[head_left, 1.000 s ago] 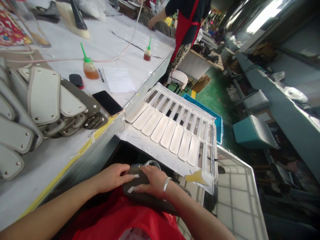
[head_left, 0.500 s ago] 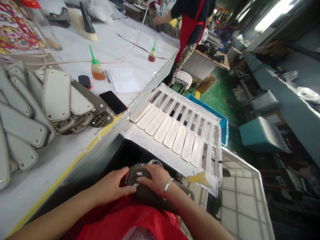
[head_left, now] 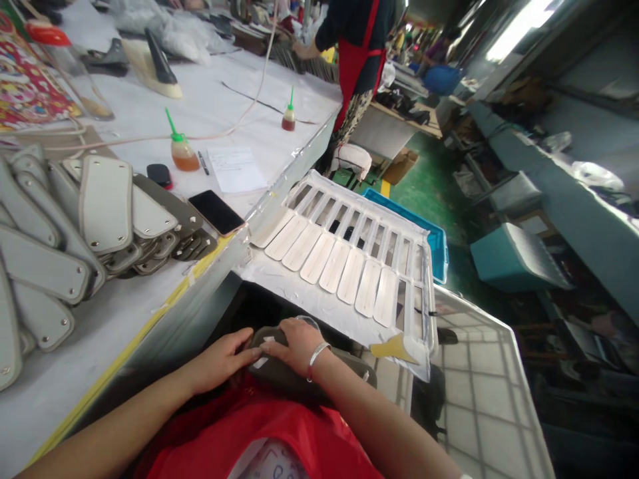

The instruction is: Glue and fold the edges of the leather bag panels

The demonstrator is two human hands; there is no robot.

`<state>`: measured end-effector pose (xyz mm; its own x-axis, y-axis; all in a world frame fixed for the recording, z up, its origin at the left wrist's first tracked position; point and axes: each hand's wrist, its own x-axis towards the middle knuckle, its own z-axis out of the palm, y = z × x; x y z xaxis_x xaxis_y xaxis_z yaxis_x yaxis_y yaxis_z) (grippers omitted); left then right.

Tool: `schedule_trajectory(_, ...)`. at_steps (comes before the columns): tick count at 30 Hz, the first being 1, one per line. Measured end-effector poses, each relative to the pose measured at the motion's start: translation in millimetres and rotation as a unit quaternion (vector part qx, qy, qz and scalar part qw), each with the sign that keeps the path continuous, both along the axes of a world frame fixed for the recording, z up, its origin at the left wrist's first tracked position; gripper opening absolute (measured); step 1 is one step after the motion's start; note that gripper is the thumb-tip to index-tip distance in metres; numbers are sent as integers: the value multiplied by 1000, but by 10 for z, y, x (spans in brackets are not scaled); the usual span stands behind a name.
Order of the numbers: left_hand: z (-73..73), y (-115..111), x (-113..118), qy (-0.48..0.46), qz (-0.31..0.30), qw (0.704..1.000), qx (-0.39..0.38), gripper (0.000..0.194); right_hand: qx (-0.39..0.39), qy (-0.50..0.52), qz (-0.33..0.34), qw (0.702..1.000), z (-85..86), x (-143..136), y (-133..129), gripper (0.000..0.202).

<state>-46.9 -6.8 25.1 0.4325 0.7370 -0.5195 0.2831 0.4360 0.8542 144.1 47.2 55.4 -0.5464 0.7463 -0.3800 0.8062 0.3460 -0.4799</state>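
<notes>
A dark grey-brown panel (head_left: 319,386) with rounded ends and small white tabs rests at my lap, against the red apron (head_left: 279,416). My left hand (head_left: 224,359) grips its left end, with the thumb on top near a white tab and the other fingers mostly hidden below. Over the top and far edge bends my right hand (head_left: 297,346), thumb pressed beside the same tab. A clear rounded edge (head_left: 308,322) shows just behind the right fingers; I cannot tell what it belongs to. Similar grey panels (head_left: 106,203) with metal rivets lie heaped on the table to the left.
A white slotted rack (head_left: 324,199) holding several pale strips (head_left: 332,263) stands ahead. On the table (head_left: 150,273) are a phone (head_left: 217,213), a paper (head_left: 237,169) and green-tipped bottles (head_left: 184,154). A blue crate (head_left: 439,249) sits behind the rack. Another person (head_left: 357,66) stands at the far table.
The view has shifted slightly. My left thumb has come closer to the right thumb on the panel, and the right thumb now lies nearer the upper tab.
</notes>
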Motion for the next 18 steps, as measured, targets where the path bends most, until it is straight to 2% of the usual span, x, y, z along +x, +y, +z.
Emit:
schedule_trajectory(2,13,-12,39,-3,-4,1000,5,36,-16,24,15,999,37,206,8,51)
schedule_trajectory(4,35,-25,74,0,-8,1000,1,37,-41,28,23,999,79,539,9,54)
schedule_trajectory(7,53,-43,99,11,-13,1000,-2,38,-72,-15,12,997,134,1090,-38,55)
schedule_trajectory(9,39,-51,99,18,-21,1000,-7,39,-86,-24,-4,996,162,1311,-93,50)
schedule_trajectory(12,-23,-57,83,26,-23,999,-15,40,-102,7,-26,994,189,1268,-144,43)
schedule_trajectory(14,-74,-52,68,37,-19,999,-18,41,-103,13,-49,993,197,1061,-135,39)
schedule_trajectory(16,-103,-36,54,53,-18,998,-18,42,-70,0,-83,994,198,836,-112,38)
schedule_trajectory(18,-72,-10,43,81,-34,996,-15,46,-50,-8,-100,994,198,688,-100,36)
